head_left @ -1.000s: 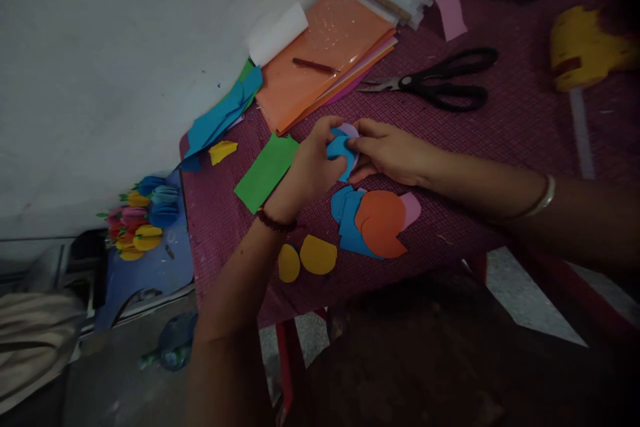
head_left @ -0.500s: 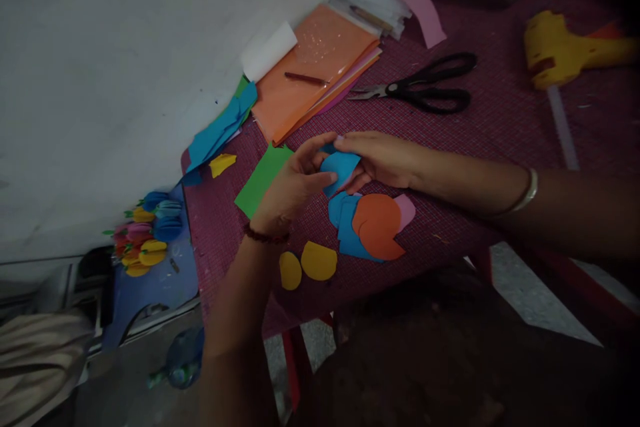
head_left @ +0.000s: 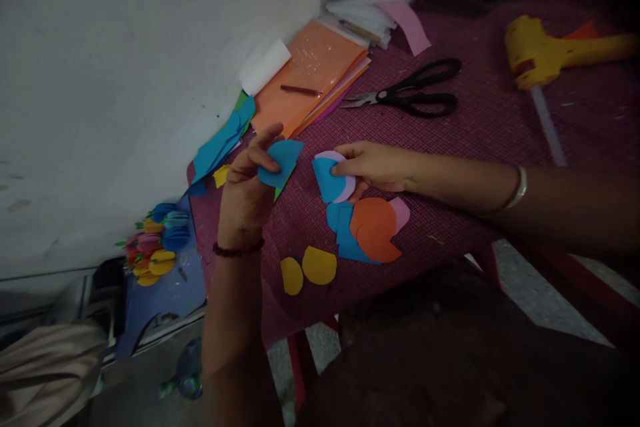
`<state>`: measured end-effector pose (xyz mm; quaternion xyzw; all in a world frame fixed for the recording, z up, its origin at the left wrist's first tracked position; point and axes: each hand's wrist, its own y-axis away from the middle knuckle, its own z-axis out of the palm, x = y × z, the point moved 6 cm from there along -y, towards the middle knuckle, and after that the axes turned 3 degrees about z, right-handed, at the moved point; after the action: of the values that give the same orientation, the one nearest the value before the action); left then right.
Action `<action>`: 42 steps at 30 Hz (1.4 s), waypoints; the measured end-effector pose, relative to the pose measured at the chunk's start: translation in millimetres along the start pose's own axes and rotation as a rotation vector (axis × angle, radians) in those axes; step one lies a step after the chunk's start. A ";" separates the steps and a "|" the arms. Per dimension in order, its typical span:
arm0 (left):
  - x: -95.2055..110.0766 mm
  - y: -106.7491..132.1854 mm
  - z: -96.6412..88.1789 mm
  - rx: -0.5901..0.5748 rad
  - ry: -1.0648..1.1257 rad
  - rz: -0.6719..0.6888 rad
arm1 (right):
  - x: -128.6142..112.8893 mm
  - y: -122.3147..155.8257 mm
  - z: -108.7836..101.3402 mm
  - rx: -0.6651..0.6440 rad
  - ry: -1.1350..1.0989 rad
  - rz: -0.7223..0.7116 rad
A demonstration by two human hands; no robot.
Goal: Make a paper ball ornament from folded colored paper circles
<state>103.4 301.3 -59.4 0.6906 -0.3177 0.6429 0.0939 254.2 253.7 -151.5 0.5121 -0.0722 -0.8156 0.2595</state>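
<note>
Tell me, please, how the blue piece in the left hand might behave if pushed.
The blue piece is probably light, as the left hand holds it by one side. It looks fairly stiff, since its free end juts without drooping. Looking thin, it may bend.

Clear room separates the two blue papers (head_left: 281,163); orange cutouts (head_left: 374,221) and scissors (head_left: 383,95) (lying farther off) obstruct.

Pale wall (head_left: 150,47), beige cloth (head_left: 55,370), bottle (head_left: 190,367) on grey floor (head_left: 130,393), black-handled scissors (head_left: 383,95), yellow glue gun (head_left: 533,53)
</note>
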 end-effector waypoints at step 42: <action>-46.6 22.4 18.7 -0.023 -0.719 -0.041 | -24.4 11.2 11.9 0.139 0.877 -0.634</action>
<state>107.6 288.6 -112.7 0.8776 -0.3238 0.3534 -0.0032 256.0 254.5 -122.2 0.8167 0.1471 -0.5573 -0.0276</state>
